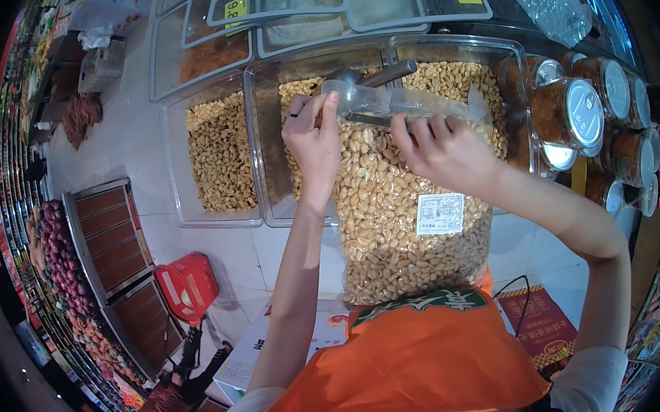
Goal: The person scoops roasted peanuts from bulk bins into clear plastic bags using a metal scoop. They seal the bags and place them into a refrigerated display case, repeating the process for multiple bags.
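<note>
A large clear plastic bag of peanuts (387, 235) with a white printed label (440, 214) leans against the orange apron, its top over the bins. My left hand (315, 139) pinches the upper left corner of the bag between thumb and fingers. My right hand (442, 151) is closed around the end of a dark, narrow tool (369, 120), perhaps a blade or scissors, which lies across the bag just below its top edge. Behind the bag's top, a metal scoop (387, 73) rests in a bin.
Clear bins of nuts (224, 160) stand in front, with lidded trays (219, 58) beyond. Lidded jars (568, 113) are stacked at the right. A red shopping basket (186, 287) is at the lower left, near a partly visible person (168, 399). Cartons stand below the bins.
</note>
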Demonstrator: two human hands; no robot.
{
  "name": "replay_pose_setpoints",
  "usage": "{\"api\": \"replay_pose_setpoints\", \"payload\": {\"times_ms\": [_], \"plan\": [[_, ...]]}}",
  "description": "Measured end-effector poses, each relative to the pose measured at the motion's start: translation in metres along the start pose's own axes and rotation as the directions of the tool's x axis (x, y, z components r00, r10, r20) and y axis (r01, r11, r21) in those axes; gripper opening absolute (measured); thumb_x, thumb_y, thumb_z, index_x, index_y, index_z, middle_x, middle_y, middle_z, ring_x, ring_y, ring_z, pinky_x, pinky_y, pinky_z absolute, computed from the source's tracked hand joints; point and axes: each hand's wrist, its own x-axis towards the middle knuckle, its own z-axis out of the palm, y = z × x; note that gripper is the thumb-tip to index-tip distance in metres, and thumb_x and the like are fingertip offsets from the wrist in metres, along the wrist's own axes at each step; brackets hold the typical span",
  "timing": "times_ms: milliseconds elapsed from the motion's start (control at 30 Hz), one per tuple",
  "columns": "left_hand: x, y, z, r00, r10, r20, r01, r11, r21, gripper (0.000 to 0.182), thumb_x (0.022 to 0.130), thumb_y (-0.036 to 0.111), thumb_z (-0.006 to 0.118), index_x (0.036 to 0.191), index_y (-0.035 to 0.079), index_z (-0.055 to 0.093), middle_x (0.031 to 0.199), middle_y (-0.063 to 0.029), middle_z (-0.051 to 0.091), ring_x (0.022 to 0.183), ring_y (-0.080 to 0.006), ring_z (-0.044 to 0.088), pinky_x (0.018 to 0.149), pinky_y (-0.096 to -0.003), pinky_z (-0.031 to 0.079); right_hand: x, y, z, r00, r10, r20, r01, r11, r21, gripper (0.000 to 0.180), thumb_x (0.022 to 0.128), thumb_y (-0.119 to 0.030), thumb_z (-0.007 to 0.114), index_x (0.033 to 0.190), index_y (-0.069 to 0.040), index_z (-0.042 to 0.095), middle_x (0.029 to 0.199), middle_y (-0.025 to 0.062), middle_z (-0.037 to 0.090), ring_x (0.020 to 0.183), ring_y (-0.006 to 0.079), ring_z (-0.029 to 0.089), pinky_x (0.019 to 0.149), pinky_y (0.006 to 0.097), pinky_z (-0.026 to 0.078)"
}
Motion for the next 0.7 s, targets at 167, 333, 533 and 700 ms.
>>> {"api": "replay_pose_setpoints", "payload": {"times_ms": [167, 333, 533, 700], "plan": [[-0.002, 0.002, -0.004, 0.995, -0.092, 0.026, 0.093, 0.995, -0.039, 0.012, 0.084, 0.007, 0.063, 0.083, -0.005, 0.065, 0.072, -0.0031, 0.05, 0.058, -0.0076, 0.042, 0.05, -0.0246, 0.032, 0.001, -0.001, 0.005, 0.992, 0.08, -0.098, -0.08, 0.997, 0.006, 0.026, 0.071, -0.014, 0.054, 0.087, 0.006, 0.055, 0.062, 0.0064, 0.057, 0.048, 0.0133, 0.056, 0.041, 0.0233, 0.044], [-0.001, 0.002, -0.003, 0.995, -0.094, -0.022, 0.093, 0.995, -0.029, 0.013, 0.085, 0.006, 0.061, 0.084, -0.006, 0.065, 0.073, -0.0032, 0.048, 0.062, -0.0087, 0.042, 0.054, -0.0252, 0.033, -0.015, 0.01, 0.009, 0.992, 0.099, -0.082, -0.094, 0.993, 0.068, 0.026, 0.073, -0.015, 0.055, 0.089, 0.005, 0.055, 0.061, 0.0067, 0.057, 0.05, 0.0152, 0.059, 0.041, 0.0252, 0.045], [-0.003, 0.001, 0.001, 0.997, -0.061, -0.049, 0.062, 0.998, 0.007, 0.012, 0.086, 0.006, 0.059, 0.086, -0.004, 0.066, 0.073, -0.0028, 0.047, 0.062, -0.0097, 0.043, 0.056, -0.0253, 0.034, -0.023, 0.009, 0.024, 0.992, 0.112, -0.065, -0.098, 0.977, 0.189, 0.028, 0.071, -0.016, 0.057, 0.092, 0.003, 0.055, 0.065, 0.0063, 0.057, 0.055, 0.0175, 0.062, 0.043, 0.0264, 0.047], [-0.001, 0.001, 0.009, 0.994, -0.106, -0.026, 0.106, 0.994, -0.004, 0.011, 0.085, 0.005, 0.06, 0.086, -0.003, 0.067, 0.072, -0.0016, 0.046, 0.062, -0.0094, 0.042, 0.056, -0.0248, 0.033, -0.042, 0.012, 0.019, 0.986, 0.169, 0.005, -0.166, 0.965, 0.202, 0.027, 0.07, -0.014, 0.057, 0.092, 0.002, 0.055, 0.065, 0.0068, 0.057, 0.055, 0.0173, 0.062, 0.042, 0.0266, 0.047]]}}
